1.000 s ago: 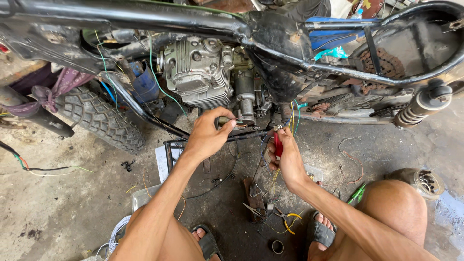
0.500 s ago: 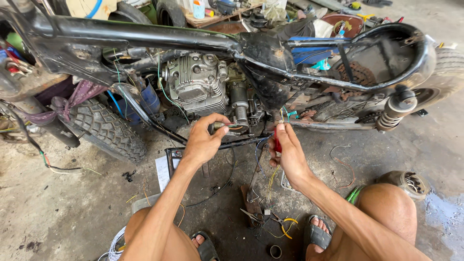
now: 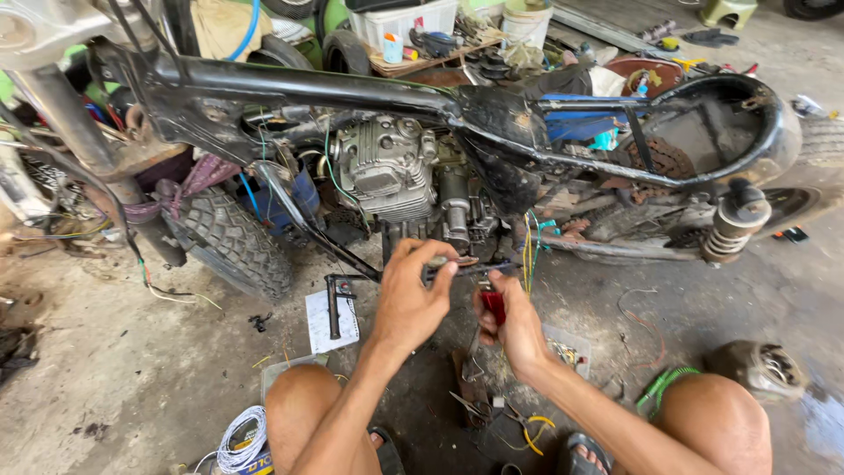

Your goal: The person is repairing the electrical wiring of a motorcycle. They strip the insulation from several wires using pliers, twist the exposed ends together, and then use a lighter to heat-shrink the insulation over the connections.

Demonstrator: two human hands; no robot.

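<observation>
Both hands have dropped from the engine point(image 3: 387, 171) to frame centre: left hand point(image 3: 409, 295) pinches a small dark part point(image 3: 463, 262), right hand point(image 3: 510, 321) wraps red-handled pliers point(image 3: 492, 303) just beside it. Looks like wiring work under way.

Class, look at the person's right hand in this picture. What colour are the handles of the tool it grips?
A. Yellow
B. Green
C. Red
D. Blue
C. The right hand is closed around a tool with red handles, held below the engine of the stripped motorcycle, beside the left hand.
</observation>
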